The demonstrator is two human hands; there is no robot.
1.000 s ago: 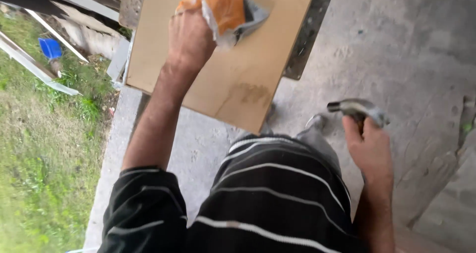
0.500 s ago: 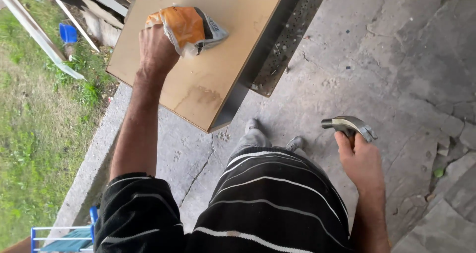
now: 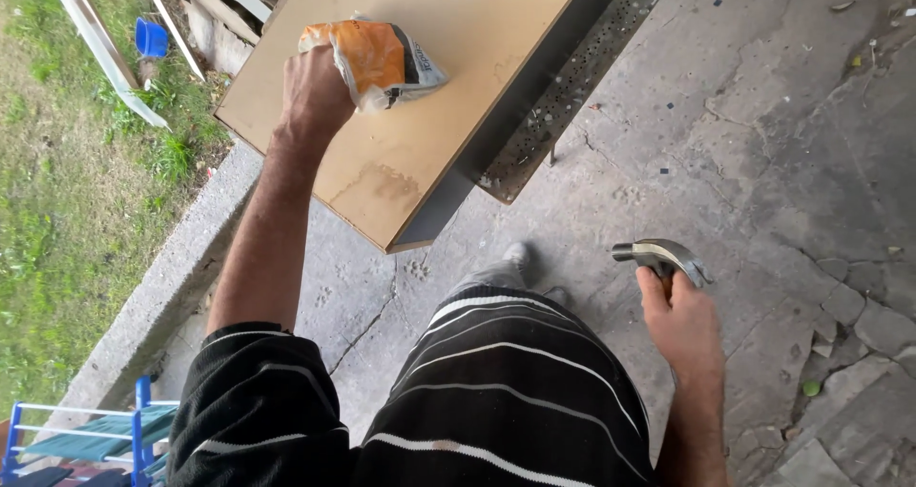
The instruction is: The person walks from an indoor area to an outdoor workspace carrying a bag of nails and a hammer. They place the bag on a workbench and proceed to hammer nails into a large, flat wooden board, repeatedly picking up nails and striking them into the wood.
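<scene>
So the left hand (image 3: 313,94) is up at about 11 o'clock, fingers curled tight around one end of an orange and white plastic bag (image 3: 380,60), which lies on a tan board (image 3: 420,153). That board sits on the bench (image 3: 563,96), a dark metal thing with a perforated edge poking out at 1 o'clock. The right hand (image 3: 679,323) hangs low at 4 o'clock, closed around the handle of a claw hammer (image 3: 660,256), steel head pointing left, over the cracked concrete floor (image 3: 782,163). Grass (image 3: 57,191) runs down the 9 o'clock side with a small blue tub (image 3: 151,37) at the top, and a blue folding rack (image 3: 86,435) at 7 o'clock
</scene>
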